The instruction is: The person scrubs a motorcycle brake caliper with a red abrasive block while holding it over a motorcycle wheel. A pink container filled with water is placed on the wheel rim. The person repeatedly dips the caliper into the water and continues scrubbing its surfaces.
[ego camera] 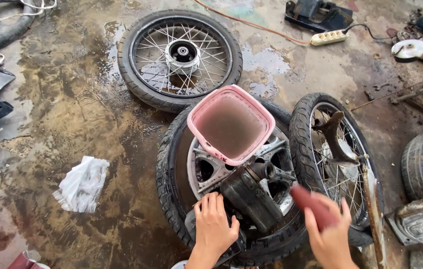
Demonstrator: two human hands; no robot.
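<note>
My left hand [214,224] lies palm down, fingers together and pointing away from me, wrist straight. My right hand [330,233] sits just beside it, fingers curled in a grip, I think; the thumb's hidden.

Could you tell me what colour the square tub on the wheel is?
Pink tub, seen in the head view.

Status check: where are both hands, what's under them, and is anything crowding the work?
Left hand flat on black engine part lying on alloy wheel. Right hand gripping dark red piece. Pink tub on the wheel, spoked wheel leaning close right.
</note>
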